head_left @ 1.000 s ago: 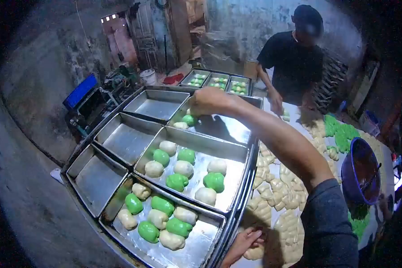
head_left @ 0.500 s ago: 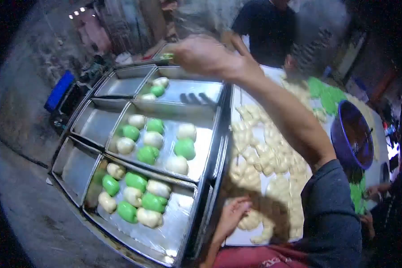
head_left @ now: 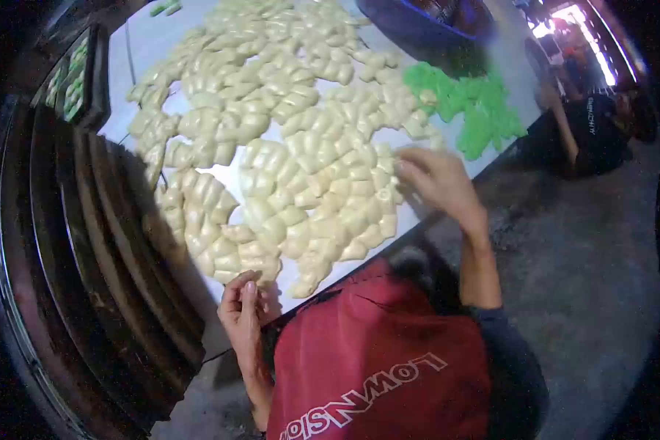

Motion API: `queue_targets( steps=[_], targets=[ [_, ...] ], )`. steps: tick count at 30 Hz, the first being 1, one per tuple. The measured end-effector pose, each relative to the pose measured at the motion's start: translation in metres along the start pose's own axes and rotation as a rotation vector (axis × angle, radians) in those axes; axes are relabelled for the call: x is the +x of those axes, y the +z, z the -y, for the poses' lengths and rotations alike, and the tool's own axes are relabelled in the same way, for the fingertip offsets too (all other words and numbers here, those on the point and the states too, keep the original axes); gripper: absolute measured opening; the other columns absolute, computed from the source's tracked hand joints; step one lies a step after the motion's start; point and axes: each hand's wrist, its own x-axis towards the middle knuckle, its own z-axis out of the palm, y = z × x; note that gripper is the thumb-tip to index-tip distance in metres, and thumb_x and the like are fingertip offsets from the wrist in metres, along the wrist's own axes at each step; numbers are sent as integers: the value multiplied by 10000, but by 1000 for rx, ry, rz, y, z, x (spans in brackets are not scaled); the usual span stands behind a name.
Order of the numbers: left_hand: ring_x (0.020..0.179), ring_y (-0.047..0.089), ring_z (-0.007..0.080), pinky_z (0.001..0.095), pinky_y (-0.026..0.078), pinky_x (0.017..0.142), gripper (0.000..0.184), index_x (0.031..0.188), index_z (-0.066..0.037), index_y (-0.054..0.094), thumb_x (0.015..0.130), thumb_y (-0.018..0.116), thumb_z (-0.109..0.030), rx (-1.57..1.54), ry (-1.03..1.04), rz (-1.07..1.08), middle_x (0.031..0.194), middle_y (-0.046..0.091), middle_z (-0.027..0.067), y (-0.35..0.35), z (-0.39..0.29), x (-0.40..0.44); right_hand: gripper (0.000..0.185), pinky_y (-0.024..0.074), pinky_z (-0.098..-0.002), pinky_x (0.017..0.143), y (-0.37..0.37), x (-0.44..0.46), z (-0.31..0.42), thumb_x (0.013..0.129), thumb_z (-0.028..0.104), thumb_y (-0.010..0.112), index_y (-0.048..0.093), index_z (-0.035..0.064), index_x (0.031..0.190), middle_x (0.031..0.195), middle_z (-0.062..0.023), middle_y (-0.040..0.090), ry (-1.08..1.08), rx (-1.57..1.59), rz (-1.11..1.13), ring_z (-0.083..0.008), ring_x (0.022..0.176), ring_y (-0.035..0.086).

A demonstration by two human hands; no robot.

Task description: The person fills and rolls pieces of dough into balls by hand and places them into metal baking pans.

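Note:
Many pale dough pieces lie packed together across the white tabletop. At their near left edge is my left hand, its fingers curled in and the thumb against them. Whether anything is inside that hand, I cannot make out. My right hand reaches over the right border of the dough, close to the outer pieces. Its thumb and fingers are slightly apart, and no piece shows between them. Green dough pieces form a patch just beyond this hand.
A stack of dark-sided metal trays rises along the left of the table. A purple basin stands at the far edge. Farther left is a tray of green and white pieces. Another person is low at the right.
The view has swung from the open trays of dough to the table. My right arm, stretched over the trays before, is back at the dough. My left hand stays by the near dough edge.

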Motion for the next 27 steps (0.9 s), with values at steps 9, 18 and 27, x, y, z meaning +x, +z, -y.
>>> queue_targets(
  steps=[9,18,27],
  targets=[
    [832,652,169,282,505,738,210,1073,9,638,898,611,-103,440,216,226,925,688,112,105,-24,21,296,495,-424,671,45,-76,-52,832,281,649,634,85,1053,823,-133,617,240,139,-90,-329,754,623],
    [961,584,285,391,472,777,256,953,-121,672,711,739,-166,907,1011,306,1115,597,80,196,-22,41,255,512,-403,744,58,-61,-57,774,195,666,611,60,983,1066,-106,559,-22,118,-78,-321,890,595],
    [1097,508,308,422,387,897,279,987,-128,669,742,732,-245,983,993,280,1169,567,91,197,-12,48,349,537,-354,699,15,-81,-109,912,151,416,467,-78,1170,1065,-176,592,521,1106,-169,-271,873,640]
  ],
)
